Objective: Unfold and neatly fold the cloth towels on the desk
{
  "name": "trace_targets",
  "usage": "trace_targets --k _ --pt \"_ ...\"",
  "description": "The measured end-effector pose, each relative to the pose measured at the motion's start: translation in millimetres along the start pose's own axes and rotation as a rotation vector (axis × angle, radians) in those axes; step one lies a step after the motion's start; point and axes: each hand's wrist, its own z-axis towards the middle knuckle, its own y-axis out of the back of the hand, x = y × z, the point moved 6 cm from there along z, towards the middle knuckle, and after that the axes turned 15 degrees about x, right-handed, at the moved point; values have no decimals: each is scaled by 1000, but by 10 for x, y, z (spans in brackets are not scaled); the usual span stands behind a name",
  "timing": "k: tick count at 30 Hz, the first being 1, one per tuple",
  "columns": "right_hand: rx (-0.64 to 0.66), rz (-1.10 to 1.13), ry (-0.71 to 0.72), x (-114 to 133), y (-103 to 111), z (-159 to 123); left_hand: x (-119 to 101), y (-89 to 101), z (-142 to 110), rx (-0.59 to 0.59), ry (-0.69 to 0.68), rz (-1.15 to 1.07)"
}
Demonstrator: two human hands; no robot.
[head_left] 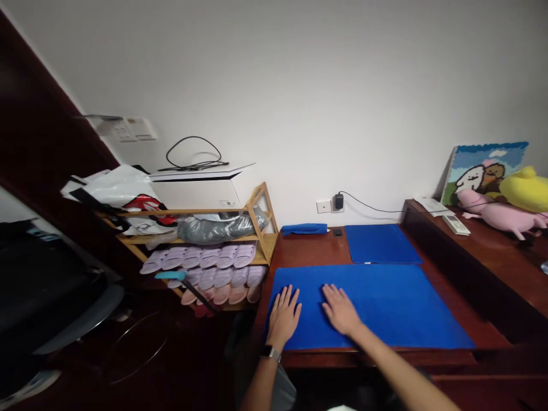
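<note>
Resting open left hand (283, 315) and right hand (340, 309) flat, apart, on large blue cloth sheet (406, 308), lying spread on reddish-brown wooden desk (308, 245). Second blue sheet (379, 244) flat at 12 o'clock; narrow folded blue cloth (303, 229) at 11 o'clock.

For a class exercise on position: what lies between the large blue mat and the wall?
In the head view, a smaller blue mat and a folded blue cloth lie there.
</note>
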Motion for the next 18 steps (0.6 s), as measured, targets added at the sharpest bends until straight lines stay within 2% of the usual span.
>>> trace_targets --k 2,4,6,8,11,14,18 --pt "27 16 68 496 -254 121 -46 -65 -170 7 61 27" --pt "42 25 67 730 -401 188 -32 -87 -244 31 101 42" --pt "38 29 37 724 -441 180 -6 -77 -252 51 111 53" --pt "21 25 -6 509 -408 82 11 -55 -233 56 109 59" --pt "-13 3 -154 -182 -295 -262 18 -31 -214 44 104 55" --pt "-61 -36 -394 -1204 -162 -849 26 -34 -213 44 104 44" --pt "-136 -42 -705 -2608 -68 -1830 44 -57 -203 49 96 47"
